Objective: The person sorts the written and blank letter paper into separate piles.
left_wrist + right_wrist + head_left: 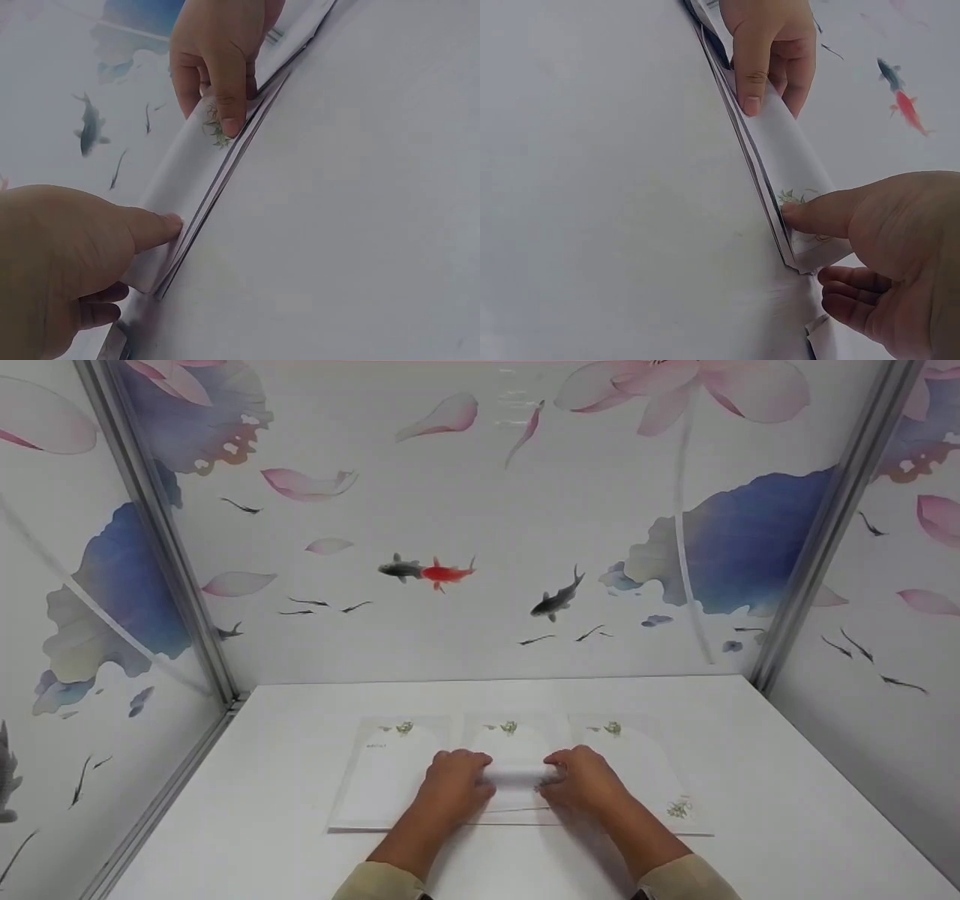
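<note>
A white sheet of paper point(516, 793) with a small printed plant motif lies in the middle of the table, its near part bent up and over in a rounded fold. My left hand point(454, 781) pinches the left end of that fold, thumb on the near face and fingers behind. At the right end, my right hand point(589, 780) pinches the fold the same way, its thumb beside the plant print. Several layered edges show under the folded sheet point(169, 191) in the left wrist view. The right wrist view shows the fold point(784, 146) stretched between both thumbs.
A white paper stack point(382, 791) with a line of small print lies to the left. Another printed stack point(637, 780) lies to the right. The white tabletop point(300, 712) meets panels point(487, 510) painted with fish and petals, framed by metal posts point(150, 525).
</note>
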`<control>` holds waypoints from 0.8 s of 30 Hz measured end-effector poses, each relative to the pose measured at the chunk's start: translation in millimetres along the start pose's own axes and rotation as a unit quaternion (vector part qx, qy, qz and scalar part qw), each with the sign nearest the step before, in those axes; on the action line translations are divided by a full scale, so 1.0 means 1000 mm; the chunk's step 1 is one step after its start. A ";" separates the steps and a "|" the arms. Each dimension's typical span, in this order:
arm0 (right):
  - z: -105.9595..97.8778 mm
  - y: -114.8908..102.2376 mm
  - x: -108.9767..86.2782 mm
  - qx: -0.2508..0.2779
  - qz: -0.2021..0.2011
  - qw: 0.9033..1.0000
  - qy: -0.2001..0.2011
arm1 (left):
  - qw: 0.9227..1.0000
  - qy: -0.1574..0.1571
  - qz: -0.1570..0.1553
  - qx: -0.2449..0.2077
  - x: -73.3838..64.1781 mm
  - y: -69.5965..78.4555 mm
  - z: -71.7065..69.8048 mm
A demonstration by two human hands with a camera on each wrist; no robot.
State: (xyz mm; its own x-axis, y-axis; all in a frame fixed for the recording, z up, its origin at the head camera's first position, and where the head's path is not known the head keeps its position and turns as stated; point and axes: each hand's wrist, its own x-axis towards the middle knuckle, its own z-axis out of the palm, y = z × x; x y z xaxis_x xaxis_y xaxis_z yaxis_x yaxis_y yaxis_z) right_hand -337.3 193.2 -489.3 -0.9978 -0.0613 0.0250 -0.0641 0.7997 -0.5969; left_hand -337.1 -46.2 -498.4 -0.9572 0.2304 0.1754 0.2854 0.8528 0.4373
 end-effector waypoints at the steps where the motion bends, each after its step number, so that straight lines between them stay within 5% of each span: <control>1: 0.000 0.000 0.001 0.007 0.005 1.000 0.002 | 1.000 0.002 -0.010 -0.019 0.000 0.000 0.000; 10: -0.003 0.001 0.004 0.103 0.070 0.992 0.013 | 0.977 0.032 -0.137 -0.159 0.005 0.005 -0.005; 16: -0.006 0.001 0.003 0.191 0.100 0.976 0.026 | 0.971 0.048 -0.154 -0.179 0.006 0.000 -0.005; 24: -0.007 0.002 0.005 0.202 0.110 0.973 0.029 | 0.962 0.055 -0.169 -0.205 0.006 -0.002 -0.006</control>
State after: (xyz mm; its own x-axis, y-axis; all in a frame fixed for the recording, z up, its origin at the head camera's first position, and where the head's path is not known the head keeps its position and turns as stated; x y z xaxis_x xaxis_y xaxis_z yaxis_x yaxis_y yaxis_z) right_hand -342.3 198.8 -485.2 -0.9867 0.1282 -0.1004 0.1510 0.4890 -0.8591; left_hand -342.9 -49.0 -492.8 -0.9942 -0.0978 0.0436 -0.0251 0.6081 0.7934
